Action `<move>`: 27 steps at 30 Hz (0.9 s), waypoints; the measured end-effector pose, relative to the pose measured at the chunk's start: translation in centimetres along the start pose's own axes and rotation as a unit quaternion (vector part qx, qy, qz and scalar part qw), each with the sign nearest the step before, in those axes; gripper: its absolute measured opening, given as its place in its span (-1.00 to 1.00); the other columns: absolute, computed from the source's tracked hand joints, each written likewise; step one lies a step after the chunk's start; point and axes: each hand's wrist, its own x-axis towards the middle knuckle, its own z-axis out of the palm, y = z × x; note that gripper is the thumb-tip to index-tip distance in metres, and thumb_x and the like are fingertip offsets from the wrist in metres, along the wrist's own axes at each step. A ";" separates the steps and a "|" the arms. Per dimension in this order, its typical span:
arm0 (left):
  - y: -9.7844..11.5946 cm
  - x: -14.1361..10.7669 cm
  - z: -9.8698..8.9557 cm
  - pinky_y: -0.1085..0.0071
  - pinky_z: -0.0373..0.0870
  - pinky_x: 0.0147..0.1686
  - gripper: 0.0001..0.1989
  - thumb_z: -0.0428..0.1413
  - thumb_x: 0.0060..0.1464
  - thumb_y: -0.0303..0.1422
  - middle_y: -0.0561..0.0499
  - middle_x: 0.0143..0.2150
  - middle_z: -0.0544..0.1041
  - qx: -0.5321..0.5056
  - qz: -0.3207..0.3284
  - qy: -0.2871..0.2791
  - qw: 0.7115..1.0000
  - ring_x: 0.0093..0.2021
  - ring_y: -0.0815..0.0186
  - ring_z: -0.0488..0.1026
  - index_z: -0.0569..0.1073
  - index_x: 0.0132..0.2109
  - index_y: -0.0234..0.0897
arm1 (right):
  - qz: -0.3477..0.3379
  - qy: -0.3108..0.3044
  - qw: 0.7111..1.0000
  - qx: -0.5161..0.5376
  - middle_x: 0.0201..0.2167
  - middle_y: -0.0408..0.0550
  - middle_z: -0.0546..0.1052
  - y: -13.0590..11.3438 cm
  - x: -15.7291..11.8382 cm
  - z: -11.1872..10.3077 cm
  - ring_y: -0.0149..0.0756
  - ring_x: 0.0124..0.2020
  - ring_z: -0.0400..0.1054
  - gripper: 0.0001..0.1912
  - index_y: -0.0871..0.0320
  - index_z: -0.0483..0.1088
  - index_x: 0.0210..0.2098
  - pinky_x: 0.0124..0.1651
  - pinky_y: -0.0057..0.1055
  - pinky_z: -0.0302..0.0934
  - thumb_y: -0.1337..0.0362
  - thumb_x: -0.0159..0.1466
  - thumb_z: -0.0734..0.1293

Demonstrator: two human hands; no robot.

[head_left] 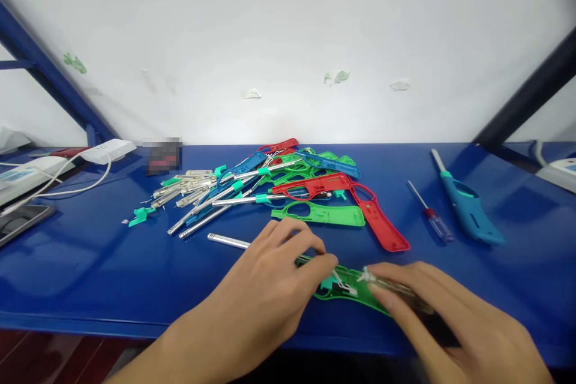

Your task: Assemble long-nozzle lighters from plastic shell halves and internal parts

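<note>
Green plastic half-shell [375, 305] w/ thin wht wires [341, 279]; L hand [274, 276] holds it, R hand [483, 321] pinches wht-tipped, longish tank [407, 294].

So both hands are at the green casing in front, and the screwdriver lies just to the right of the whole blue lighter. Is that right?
Not quite: the screwdriver lies just to the left of the whole blue lighter, as the head view shows. The left hand and right hand are indeed at the green casing in front.
</note>
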 end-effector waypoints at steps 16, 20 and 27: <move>0.7 9.8 -3.1 0.29 0.24 -0.46 -0.77 0.21 0.15 -0.58 0.01 -0.42 0.53 0.136 0.082 -0.311 0.937 -0.39 0.24 0.42 0.49 -0.44 -0.24 | -0.044 0.038 0.998 0.009 -0.27 -0.30 0.67 0.3 0.3 0.0 -0.54 -0.29 0.61 -0.74 -0.06 0.53 -0.11 -0.14 -0.73 0.40 0.07 0.54 0.22; 0.7 10.8 -3.2 0.31 -0.02 -0.63 -0.69 0.25 0.13 -0.54 0.10 -0.56 0.39 0.137 0.086 -0.315 0.935 -0.58 0.34 0.17 0.41 -0.53 -0.24 | -0.046 0.033 0.998 0.013 -0.26 -0.31 0.66 0.3 0.6 -0.1 -0.55 -0.29 0.61 -0.74 -0.06 0.52 -0.12 -0.13 -0.74 0.40 0.08 0.54 0.21; 1.9 12.1 -2.7 0.32 -0.14 -0.76 -0.53 0.41 -0.11 -0.48 0.17 -0.70 0.22 0.164 0.168 -0.316 0.919 -0.71 0.43 -0.24 0.26 -0.67 -0.25 | -0.037 -0.004 0.999 0.019 -0.25 -0.27 0.64 0.8 0.1 -0.2 -0.52 -0.28 0.60 -0.75 -0.06 0.50 -0.09 -0.18 -0.69 0.43 0.07 0.54 0.21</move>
